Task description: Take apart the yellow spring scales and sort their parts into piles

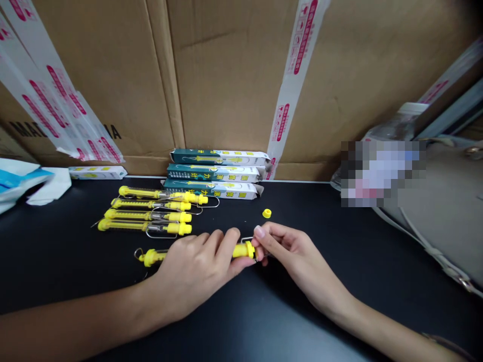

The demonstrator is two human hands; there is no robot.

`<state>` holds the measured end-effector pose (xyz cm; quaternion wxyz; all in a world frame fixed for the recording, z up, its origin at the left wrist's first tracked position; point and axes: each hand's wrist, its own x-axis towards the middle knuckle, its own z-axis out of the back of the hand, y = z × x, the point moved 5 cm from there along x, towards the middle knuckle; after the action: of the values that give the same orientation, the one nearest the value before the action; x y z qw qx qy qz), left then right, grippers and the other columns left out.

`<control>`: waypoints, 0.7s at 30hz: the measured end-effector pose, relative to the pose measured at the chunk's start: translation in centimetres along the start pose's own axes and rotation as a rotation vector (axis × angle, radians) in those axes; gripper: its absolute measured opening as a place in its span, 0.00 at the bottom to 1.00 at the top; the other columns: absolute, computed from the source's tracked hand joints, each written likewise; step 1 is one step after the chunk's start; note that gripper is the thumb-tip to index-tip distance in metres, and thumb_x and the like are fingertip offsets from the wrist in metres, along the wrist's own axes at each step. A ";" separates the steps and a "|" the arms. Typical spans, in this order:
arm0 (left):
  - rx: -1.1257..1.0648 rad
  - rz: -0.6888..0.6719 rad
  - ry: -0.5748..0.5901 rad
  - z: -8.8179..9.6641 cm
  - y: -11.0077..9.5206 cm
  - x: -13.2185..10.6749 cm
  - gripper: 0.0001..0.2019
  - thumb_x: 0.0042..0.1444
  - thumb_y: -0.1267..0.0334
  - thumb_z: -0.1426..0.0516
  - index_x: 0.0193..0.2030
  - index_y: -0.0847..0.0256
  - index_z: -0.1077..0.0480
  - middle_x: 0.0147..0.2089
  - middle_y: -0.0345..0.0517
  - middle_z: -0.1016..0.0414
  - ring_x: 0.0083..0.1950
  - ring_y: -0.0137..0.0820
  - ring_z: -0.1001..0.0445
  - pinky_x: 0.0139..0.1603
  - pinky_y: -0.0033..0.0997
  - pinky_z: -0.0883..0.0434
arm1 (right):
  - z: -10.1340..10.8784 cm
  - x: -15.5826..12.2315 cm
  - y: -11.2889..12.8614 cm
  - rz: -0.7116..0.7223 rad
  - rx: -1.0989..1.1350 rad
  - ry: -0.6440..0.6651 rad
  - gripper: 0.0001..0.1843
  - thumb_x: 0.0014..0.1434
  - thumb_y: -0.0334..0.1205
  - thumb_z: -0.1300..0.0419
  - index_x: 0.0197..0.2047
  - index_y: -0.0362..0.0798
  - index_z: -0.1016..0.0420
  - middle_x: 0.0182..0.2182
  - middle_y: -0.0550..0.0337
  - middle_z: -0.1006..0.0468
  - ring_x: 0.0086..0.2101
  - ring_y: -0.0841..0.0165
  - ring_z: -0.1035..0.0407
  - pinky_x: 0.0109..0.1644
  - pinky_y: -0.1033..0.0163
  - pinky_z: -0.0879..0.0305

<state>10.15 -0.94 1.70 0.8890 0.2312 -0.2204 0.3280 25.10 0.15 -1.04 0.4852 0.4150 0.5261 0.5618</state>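
Reached in with two bare forearms, one from the lower left of the frame and one from the lower right. Had the left hand (192,274) clamped around the barrel of a yellow spring scale (243,250), its grip closed and hiding most of the clear tube. Pinched the same scale with the right hand (290,256), grip closed at the end with the yellow collar and wire hook (247,240), just touching the left hand. Showed a small metal ring (136,253) at the scale's far left end, level with the lower middle of the frame, above a black worktop (56,251); could not tell whether the scale touched that surface.

Beyond the hands, showed a small yellow cap (266,213) lying alone, and to the left four more spring scales (128,214) side by side, hooks toward the right. Further back, stacked three teal and white boxes (215,173) against a cardboard wall (226,75), with one more box (97,172) at the left. Along the edges, showed white and blue packets (22,181) at the left, and a beige bag (433,221), a pixelated patch (383,173) and a bottle (396,123) at the right. Crossed the cardboard with printed packing tape (292,85).
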 end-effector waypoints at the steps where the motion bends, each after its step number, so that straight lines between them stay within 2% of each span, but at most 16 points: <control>1: -0.007 -0.019 0.008 0.0 -0.1 0.0 0.16 0.70 0.53 0.53 0.39 0.62 0.34 0.26 0.38 0.28 0.24 0.31 0.26 0.24 0.31 0.38 | 0.0 0.0 0.1 0.015 -0.051 -0.003 0.25 0.62 0.61 0.44 0.27 0.47 0.32 0.23 0.64 0.31 0.26 0.71 0.37 0.33 0.65 0.37; 4: 0.003 -0.070 0.012 0.3 -0.5 -0.1 0.16 0.69 0.52 0.51 0.35 0.61 0.35 0.26 0.38 0.30 0.26 0.32 0.28 0.25 0.33 0.38 | -0.1 -0.4 0.5 0.111 -0.244 0.001 0.22 0.67 0.56 0.49 0.29 0.49 0.36 0.23 0.67 0.36 0.25 0.72 0.41 0.30 0.66 0.42; 7: 0.071 -0.097 -0.002 0.6 -0.9 0.0 0.14 0.69 0.56 0.51 0.35 0.62 0.35 0.27 0.40 0.30 0.27 0.33 0.28 0.25 0.34 0.39 | -0.3 -1.0 0.7 0.219 -0.404 -0.002 0.18 0.72 0.49 0.56 0.32 0.51 0.41 0.25 0.68 0.38 0.25 0.72 0.43 0.29 0.66 0.44; 10: 0.107 -0.106 -0.002 0.6 -1.1 0.0 0.13 0.69 0.59 0.51 0.34 0.62 0.36 0.26 0.39 0.32 0.25 0.32 0.29 0.24 0.33 0.40 | -0.4 -1.4 0.8 0.300 -0.519 -0.010 0.13 0.73 0.43 0.58 0.37 0.51 0.40 0.28 0.67 0.33 0.26 0.73 0.38 0.31 0.67 0.39; 12: 0.095 -0.085 0.009 0.4 -0.9 -0.1 0.14 0.68 0.58 0.50 0.32 0.61 0.37 0.24 0.38 0.34 0.23 0.31 0.30 0.22 0.33 0.41 | -0.3 -1.5 1.0 0.390 -0.601 0.000 0.08 0.72 0.38 0.55 0.44 0.51 0.36 0.34 0.62 0.28 0.31 0.72 0.32 0.36 0.66 0.34; 15: 0.074 -0.065 0.024 0.1 -0.7 -0.3 0.16 0.66 0.53 0.48 0.29 0.60 0.38 0.22 0.36 0.34 0.21 0.30 0.30 0.20 0.32 0.41 | -0.3 -1.6 1.3 0.554 -0.757 0.002 0.11 0.70 0.34 0.51 0.54 0.49 0.35 0.42 0.56 0.26 0.37 0.69 0.28 0.41 0.65 0.31; 19: 0.052 -0.072 0.045 -0.2 -0.6 -0.5 0.19 0.62 0.46 0.45 0.30 0.60 0.37 0.21 0.36 0.33 0.21 0.30 0.29 0.20 0.31 0.39 | -0.5 -2.0 1.5 0.747 -0.971 0.012 0.11 0.71 0.35 0.51 0.51 0.46 0.30 0.33 0.57 0.23 0.31 0.68 0.27 0.35 0.64 0.30; 21: 0.030 -0.068 0.043 -0.3 -0.5 -0.5 0.23 0.61 0.41 0.47 0.30 0.60 0.37 0.21 0.37 0.32 0.21 0.31 0.28 0.19 0.31 0.38 | -0.5 -2.2 1.6 0.817 -1.002 -0.009 0.11 0.71 0.35 0.51 0.50 0.44 0.29 0.31 0.57 0.23 0.29 0.68 0.27 0.33 0.64 0.30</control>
<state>10.27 -1.35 1.08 0.9006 0.2449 -0.1882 0.3060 24.82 -2.13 0.57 0.3693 0.3074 -0.0025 0.8770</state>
